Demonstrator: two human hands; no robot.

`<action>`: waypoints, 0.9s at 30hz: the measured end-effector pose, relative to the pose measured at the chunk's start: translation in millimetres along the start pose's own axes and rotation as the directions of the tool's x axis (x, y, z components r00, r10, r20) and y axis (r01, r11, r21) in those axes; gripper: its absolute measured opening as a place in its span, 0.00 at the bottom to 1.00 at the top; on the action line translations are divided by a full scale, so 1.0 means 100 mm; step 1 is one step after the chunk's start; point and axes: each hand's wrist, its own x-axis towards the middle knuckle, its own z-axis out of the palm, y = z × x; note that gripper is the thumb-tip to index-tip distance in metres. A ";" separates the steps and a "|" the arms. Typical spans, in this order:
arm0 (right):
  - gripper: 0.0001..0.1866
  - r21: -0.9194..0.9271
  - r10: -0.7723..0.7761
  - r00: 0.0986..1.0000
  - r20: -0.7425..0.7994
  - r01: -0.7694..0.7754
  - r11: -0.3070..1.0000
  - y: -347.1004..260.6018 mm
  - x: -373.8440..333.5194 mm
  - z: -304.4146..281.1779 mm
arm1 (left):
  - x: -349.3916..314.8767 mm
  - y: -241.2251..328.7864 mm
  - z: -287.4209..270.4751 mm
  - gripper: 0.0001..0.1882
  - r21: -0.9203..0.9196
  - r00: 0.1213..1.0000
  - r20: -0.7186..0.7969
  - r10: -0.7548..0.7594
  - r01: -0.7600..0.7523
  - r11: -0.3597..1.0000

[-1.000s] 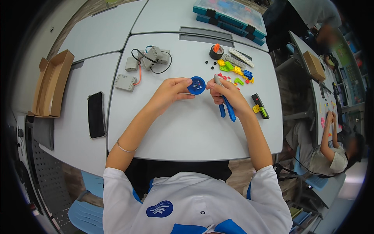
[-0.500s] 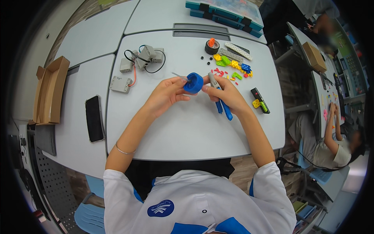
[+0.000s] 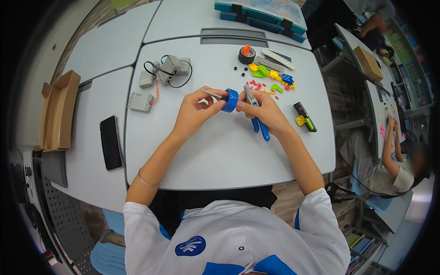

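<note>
My left hand (image 3: 199, 107) is closed around a blue wheel hub (image 3: 230, 101) and the thin grey axle (image 3: 211, 93) that sticks out of its left side. Gripped in my right hand (image 3: 264, 110) is a plier-like tool with a grey head and blue handles (image 3: 260, 126). Its grey jaws (image 3: 250, 94) point up and away from me. My right fingertips come up against the hub's right side; whether they press on it I cannot tell. Both hands are above the middle of the white table (image 3: 206, 160).
Grey motor blocks with cables (image 3: 167, 68) lie at the left. At the right are small coloured connectors (image 3: 275, 75), a black tyre (image 3: 246, 56), grey beams (image 3: 276, 59) and a black beam piece (image 3: 304, 115). A phone (image 3: 111, 143), cardboard box (image 3: 59, 112) and teal case (image 3: 261, 16) lie farther out.
My left hand has turned the blue hub, so its outer rim faces me instead of its hollow side. The grey axle now lies flatter. My right hand keeps the plier-like tool nearly in place.
</note>
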 end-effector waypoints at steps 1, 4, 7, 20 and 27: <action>0.10 -0.017 -0.003 1.000 0.009 0.003 1.000 0.00 0.00 0.00 | 0.01 -0.04 0.00 0.11 -0.016 1.000 -0.002 -0.002 0.002 1.000; 0.10 -0.060 -0.036 0.999 0.016 0.037 0.998 -0.01 -0.01 0.01 | 0.01 -0.07 -0.02 0.12 -0.030 1.000 -0.009 -0.017 0.017 0.999; 0.09 -0.103 -0.136 0.990 0.029 0.138 0.985 -0.04 -0.04 0.04 | 0.01 0.01 -0.02 0.11 -0.039 0.998 -0.011 -0.063 0.062 0.997; 0.13 0.185 -0.002 0.936 0.352 -0.068 0.980 -0.09 -0.13 0.11 | 0.00 0.06 -0.15 0.14 -0.037 0.960 0.254 -0.118 0.132 0.991; 0.13 0.319 -0.051 0.841 0.538 -0.148 0.936 -0.12 -0.19 0.13 | -0.01 0.28 -0.25 0.13 -0.030 0.876 0.460 -0.143 0.177 0.984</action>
